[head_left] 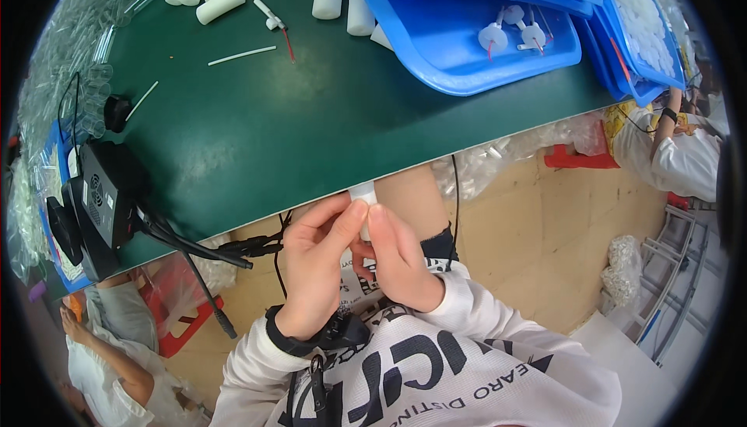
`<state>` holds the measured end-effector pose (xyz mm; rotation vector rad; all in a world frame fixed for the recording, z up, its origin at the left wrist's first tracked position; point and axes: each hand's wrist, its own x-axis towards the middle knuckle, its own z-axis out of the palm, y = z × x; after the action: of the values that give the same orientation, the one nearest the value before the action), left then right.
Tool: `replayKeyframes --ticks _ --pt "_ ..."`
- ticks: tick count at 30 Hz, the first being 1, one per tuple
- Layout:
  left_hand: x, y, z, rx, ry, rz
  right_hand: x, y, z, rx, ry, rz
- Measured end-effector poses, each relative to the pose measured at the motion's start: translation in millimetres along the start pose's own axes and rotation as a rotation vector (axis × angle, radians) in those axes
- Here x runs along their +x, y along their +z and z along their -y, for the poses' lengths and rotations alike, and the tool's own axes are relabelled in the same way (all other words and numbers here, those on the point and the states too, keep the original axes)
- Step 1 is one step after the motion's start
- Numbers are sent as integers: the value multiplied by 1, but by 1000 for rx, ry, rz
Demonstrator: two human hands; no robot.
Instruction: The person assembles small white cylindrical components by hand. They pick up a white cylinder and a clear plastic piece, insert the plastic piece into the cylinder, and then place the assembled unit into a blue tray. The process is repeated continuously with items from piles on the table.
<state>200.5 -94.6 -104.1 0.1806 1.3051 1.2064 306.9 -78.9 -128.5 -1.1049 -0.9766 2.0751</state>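
Note:
Just off the table's front edge, my left hand (314, 264) and my right hand (402, 262) come together around a small white plastic piece (362, 190). Both thumbs press against it side by side, and the other fingers curl beneath. The upper end of the piece shows above my thumbs, while its lower part is mostly covered by my fingers. A black strap circles my left wrist.
The green table (272, 124) bears white cylinders (220, 5), a white part with a red wire (271, 16) and a thin white stick (242, 55). Blue trays (467, 83) hold white parts. Clear tubes (97, 77) and a black device (105, 194) are left. People sit on both sides.

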Motion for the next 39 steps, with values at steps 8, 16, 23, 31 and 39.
replayKeyframes --ticks 8,16,23,31,39 --pt "7 -8 17 -66 57 151 7 -21 19 -538 -101 113" --pt "17 -8 20 -3 236 158 18 -31 14 -537 -240 178" --pt "-15 13 29 297 719 -22 -5 -54 29 -312 -396 -34" --pt "-36 22 20 866 1274 -86 -36 -52 45 -243 -633 14" --pt "-47 21 11 961 1359 137 -46 -74 84 -491 -573 232"
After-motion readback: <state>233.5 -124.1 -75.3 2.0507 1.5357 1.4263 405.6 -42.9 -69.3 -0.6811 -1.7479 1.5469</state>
